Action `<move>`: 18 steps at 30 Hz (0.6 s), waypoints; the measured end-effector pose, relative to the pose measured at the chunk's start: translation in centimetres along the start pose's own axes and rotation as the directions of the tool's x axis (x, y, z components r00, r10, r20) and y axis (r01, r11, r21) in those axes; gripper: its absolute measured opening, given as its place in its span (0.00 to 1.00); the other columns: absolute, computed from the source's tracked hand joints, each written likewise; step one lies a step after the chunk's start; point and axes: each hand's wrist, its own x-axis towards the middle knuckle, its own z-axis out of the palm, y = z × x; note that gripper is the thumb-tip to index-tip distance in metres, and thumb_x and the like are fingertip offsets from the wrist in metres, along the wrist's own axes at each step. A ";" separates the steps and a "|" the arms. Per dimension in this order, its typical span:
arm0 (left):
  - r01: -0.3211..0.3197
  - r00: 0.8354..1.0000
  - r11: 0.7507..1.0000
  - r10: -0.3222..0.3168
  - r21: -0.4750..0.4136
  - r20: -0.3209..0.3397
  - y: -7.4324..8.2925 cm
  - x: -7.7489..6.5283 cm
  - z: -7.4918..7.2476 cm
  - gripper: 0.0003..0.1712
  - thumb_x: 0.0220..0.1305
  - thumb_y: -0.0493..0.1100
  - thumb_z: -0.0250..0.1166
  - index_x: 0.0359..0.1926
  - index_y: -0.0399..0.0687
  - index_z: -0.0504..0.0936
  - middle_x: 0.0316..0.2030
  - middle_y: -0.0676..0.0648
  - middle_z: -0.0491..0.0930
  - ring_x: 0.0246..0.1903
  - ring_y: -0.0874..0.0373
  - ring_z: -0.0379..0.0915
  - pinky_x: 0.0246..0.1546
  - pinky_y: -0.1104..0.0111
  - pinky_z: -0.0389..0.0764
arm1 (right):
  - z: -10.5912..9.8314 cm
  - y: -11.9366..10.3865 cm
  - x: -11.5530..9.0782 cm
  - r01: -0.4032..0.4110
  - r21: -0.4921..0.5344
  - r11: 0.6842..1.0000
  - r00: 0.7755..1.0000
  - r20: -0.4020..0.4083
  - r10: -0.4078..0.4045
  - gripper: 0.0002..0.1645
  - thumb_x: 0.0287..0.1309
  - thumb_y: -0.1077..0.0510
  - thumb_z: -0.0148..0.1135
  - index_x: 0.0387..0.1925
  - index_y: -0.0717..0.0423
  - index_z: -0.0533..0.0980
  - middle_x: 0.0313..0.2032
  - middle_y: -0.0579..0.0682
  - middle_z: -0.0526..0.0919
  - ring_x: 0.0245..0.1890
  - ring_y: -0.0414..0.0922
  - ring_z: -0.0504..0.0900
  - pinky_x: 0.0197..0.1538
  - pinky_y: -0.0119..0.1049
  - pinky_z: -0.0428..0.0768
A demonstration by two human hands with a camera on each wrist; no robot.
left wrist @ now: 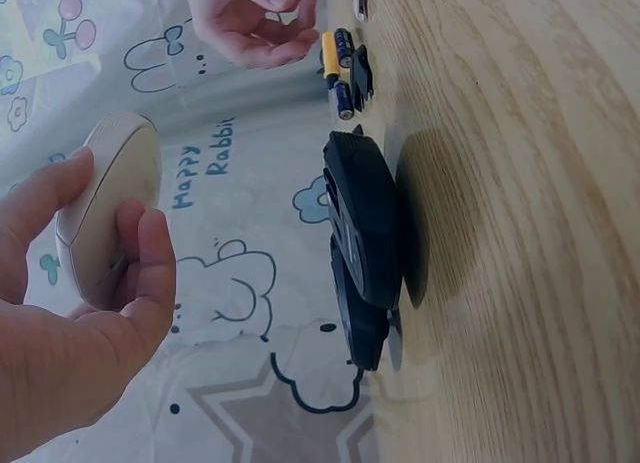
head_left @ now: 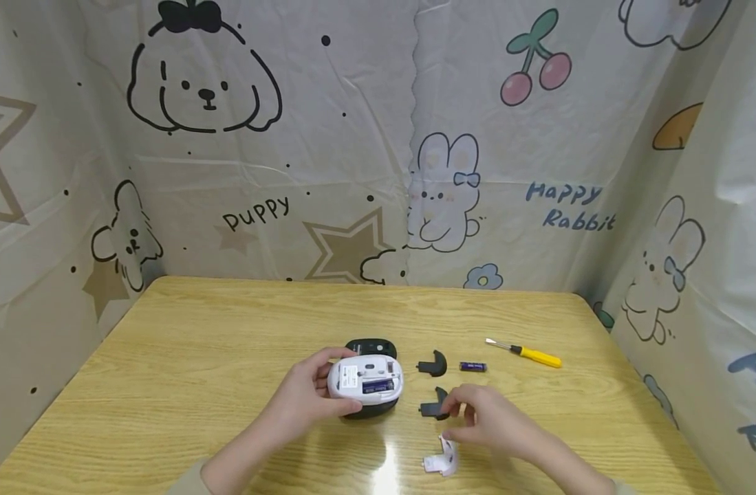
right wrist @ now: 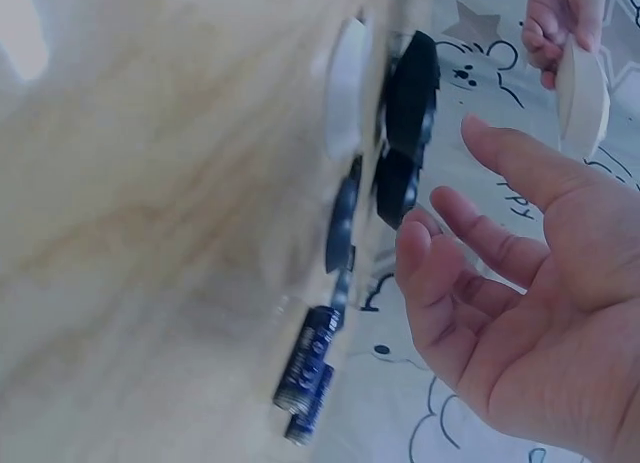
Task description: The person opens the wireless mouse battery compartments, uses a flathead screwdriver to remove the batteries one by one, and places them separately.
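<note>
My left hand [head_left: 300,388] grips a white computer mouse [head_left: 351,385] by its sides, its underside turned up with a battery [head_left: 378,387] in the bay. In the left wrist view, the mouse [left wrist: 110,198] is clear of the table. Below it lie two black mice [left wrist: 365,218], the rear one showing its underside [head_left: 371,346] in the head view. My right hand [head_left: 492,418] hovers with loosely bent fingers and nothing in them, over a black battery cover [head_left: 430,410] and near a white battery cover [head_left: 441,462].
Another black battery cover [head_left: 433,364] lies farther back, beside a loose blue battery [head_left: 473,367]. The right wrist view shows two batteries [right wrist: 306,358] on the wooden table [head_left: 229,323]. A yellow-handled screwdriver [head_left: 538,356] lies at the back right. Printed fabric [head_left: 328,151] hangs around the table.
</note>
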 end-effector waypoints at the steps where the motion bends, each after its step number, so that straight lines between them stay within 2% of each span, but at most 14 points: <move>1: 0.001 1.000 1.000 -0.001 -0.001 0.002 0.0 0.0 0.0 0.39 0.38 0.38 0.79 0.56 0.48 0.74 0.41 0.42 0.81 0.38 0.55 0.79 0.39 0.72 0.81 | -0.2 -0.1 0.0 0.000 -0.007 1.000 1.000 -0.006 0.000 0.15 0.48 0.51 0.72 0.36 0.52 0.79 0.33 0.45 0.80 0.22 0.32 0.71 0.25 0.26 0.73; 9: -0.002 1.000 1.000 0.002 0.003 0.002 0.0 0.1 -0.4 0.41 0.39 0.39 0.79 0.57 0.46 0.73 0.43 0.42 0.80 0.39 0.55 0.78 0.39 0.72 0.81 | -2.2 -0.4 -0.3 -0.012 -0.060 0.998 0.996 -0.091 0.007 0.19 0.49 0.51 0.71 0.42 0.53 0.78 0.38 0.49 0.81 0.26 0.33 0.73 0.27 0.27 0.75; 14: -0.007 1.000 1.000 0.007 -0.013 0.013 0.0 0.0 -0.5 0.41 0.39 0.38 0.78 0.58 0.44 0.72 0.46 0.40 0.80 0.41 0.54 0.78 0.41 0.71 0.81 | -3.1 -0.4 -0.7 -0.002 -0.101 0.995 0.985 -0.171 -0.015 0.19 0.49 0.51 0.71 0.43 0.48 0.77 0.38 0.44 0.80 0.28 0.34 0.73 0.29 0.27 0.75; 18: -0.014 1.000 1.000 0.014 -0.015 0.014 0.0 0.0 -0.5 0.41 0.39 0.37 0.78 0.58 0.44 0.72 0.46 0.40 0.79 0.41 0.54 0.78 0.42 0.70 0.81 | -4.0 -0.3 -0.8 -0.021 -0.148 0.989 0.968 -0.252 -0.017 0.21 0.46 0.52 0.73 0.43 0.47 0.78 0.38 0.41 0.80 0.31 0.37 0.73 0.27 0.26 0.73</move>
